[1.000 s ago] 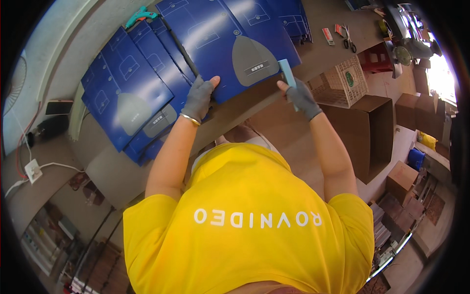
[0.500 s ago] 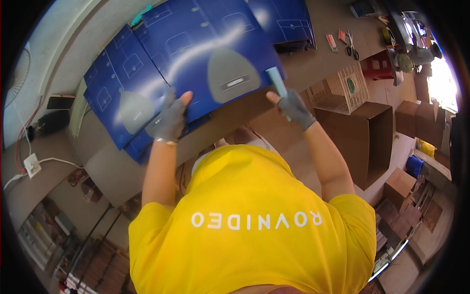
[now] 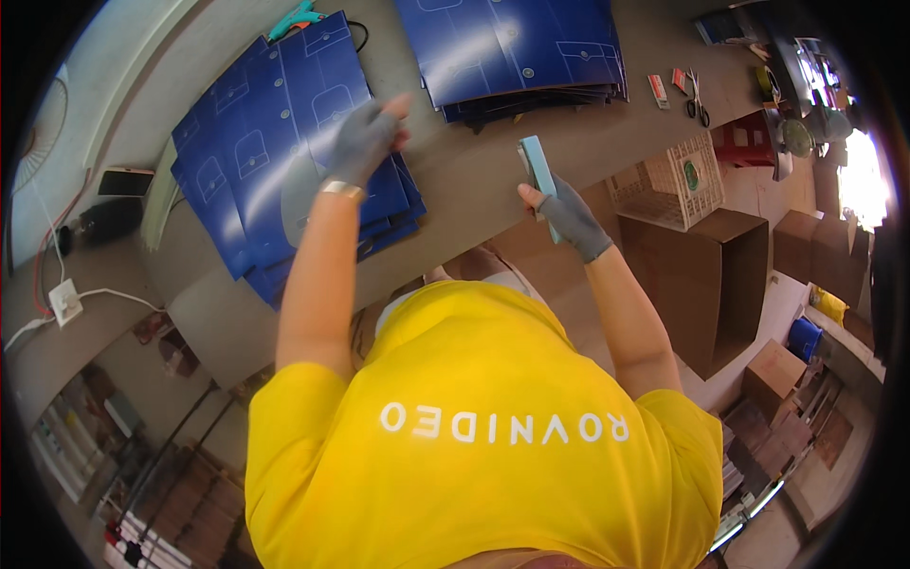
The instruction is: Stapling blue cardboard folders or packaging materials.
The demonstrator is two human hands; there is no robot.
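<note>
A light-blue stapler (image 3: pixel 538 169) stands tilted in my right hand (image 3: pixel 571 218), whose gloved fingers wrap round it over the table's near edge. My left hand (image 3: pixel 365 142), also in a grey fingerless glove, is over the right part of the left pile of blue printed cardboard sheets (image 3: pixel 256 142). Its bare fingertips are apart and nothing shows in them. The sheets of this pile lie fanned and uneven. Farther off and to the right is a second, neater stack of blue printed sheets (image 3: pixel 512 52).
A turquoise glue gun (image 3: pixel 296 19) lies behind the left pile. Scissors (image 3: pixel 699 100) and small red-and-white boxes (image 3: pixel 658 91) are at the table's right. Beyond the edge stand a cream plastic crate (image 3: pixel 668 185) and an open cardboard box (image 3: pixel 697 284). A phone (image 3: pixel 126 182) lies far left.
The large blue sheet under my left hand has shifted left onto the left pile, uncovering the table between the piles. My left hand is farther forward and off it. The stapler stays in my right hand.
</note>
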